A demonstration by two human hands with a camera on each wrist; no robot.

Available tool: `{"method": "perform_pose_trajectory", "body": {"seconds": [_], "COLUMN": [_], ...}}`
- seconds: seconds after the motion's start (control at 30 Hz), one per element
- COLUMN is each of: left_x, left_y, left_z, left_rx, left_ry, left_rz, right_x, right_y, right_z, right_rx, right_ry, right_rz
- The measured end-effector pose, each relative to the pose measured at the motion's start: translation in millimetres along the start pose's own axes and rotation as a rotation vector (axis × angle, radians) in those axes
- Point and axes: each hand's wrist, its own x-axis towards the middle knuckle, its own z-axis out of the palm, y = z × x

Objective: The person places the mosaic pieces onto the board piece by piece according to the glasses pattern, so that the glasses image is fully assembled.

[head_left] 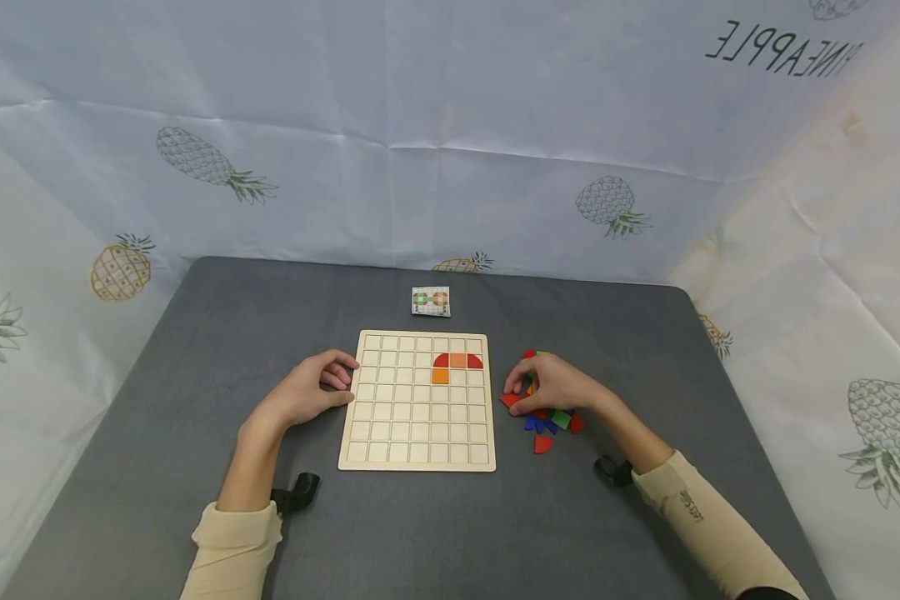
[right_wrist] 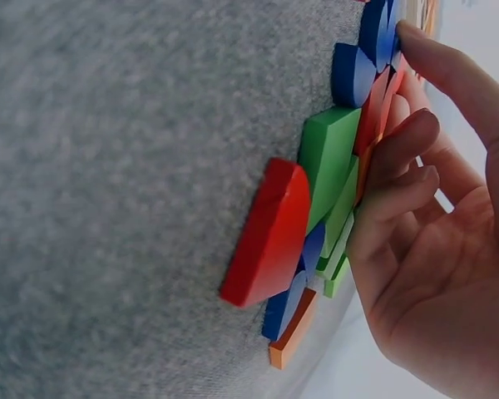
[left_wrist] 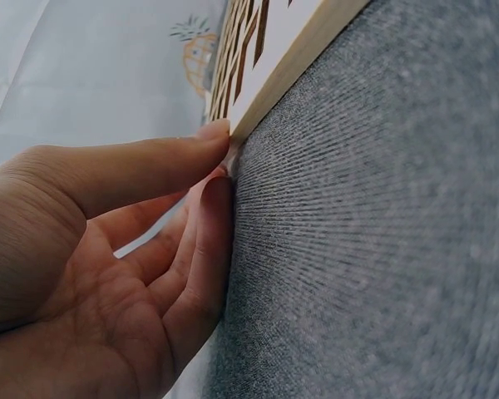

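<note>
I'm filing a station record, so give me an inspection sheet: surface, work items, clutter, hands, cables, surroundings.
Surface: grey tabletop.
Work items: gridded wooden board with four red and orange pieces towards its far right; picture card beyond it; pile of loose coloured pieces to its right.
Clutter: nothing seen.
Hands: left hand touches the board's left edge; right hand pinches a red piece at the pile.
Cables: nothing seen.
Surroundings: pineapple-print cloth behind and at both sides.

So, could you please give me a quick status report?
Left hand touching board at left edge; right hand pinching red piece beside it. Four pieces on board. No obstacle seen between right hand and board.
</note>
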Motion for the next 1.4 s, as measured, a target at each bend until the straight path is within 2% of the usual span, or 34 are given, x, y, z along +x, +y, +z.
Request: {"method": "perform_pose_trajectory", "body": {"seconds": [0.17, 0.43, 0.77, 0.97, 1.23, 1.4], "left_x": [0.3, 1.9, 2.3, 2.5, 1.6, 1.8], "left_y": [-0.5, -2.8, -1.2, -1.5, -1.1, -1.9], "left_z": [-0.8, 0.0, -0.9, -1.0, -1.2, -1.1], "left_rx": [0.005, -0.001, -0.002, 0.004, 0.013, 0.017], "left_ry": [0.005, 0.008, 0.011, 0.010, 0.017, 0.017], "left_rz": [0.001, -0.002, 0.008, 0.015, 0.025, 0.009], "right_x": [1, 0, 12, 24, 40, 52], "right_y": [-1, -6, -14, -22, -33, -39], "right_z": [3, 5, 2, 5, 10, 14], "right_rx": [-0.049, -0.150, -0.056, -0.012, 0.034, 0.079], "right_ry": [0.018, 0.042, 0.041, 0.019, 0.028, 0.018], "right_rz": [-0.015, 0.008, -0.054, -0.060, -0.123, -0.146]}}
